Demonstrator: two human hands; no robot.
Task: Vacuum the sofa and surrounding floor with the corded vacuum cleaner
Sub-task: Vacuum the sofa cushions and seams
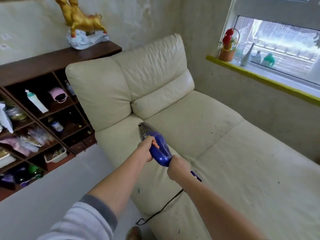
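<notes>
A blue handheld vacuum cleaner [160, 148] with a grey nozzle points into the crease where the seat meets the backrest of a cream leather sofa [233, 161]. My left hand [147, 149] grips the front of its handle. My right hand [176, 168] grips the rear end of the handle. A black cord [161, 209] runs from the vacuum across the seat edge down to the floor. Small dark crumbs and specks lie scattered on the seat cushions.
A dark wooden shelf unit [57, 56] with bottles and clutter stands left of the sofa, with a golden bull statue [83, 23] on top. A windowsill [259, 77] with a flower basket and bottles is at right. Pale floor [43, 196] lies at lower left.
</notes>
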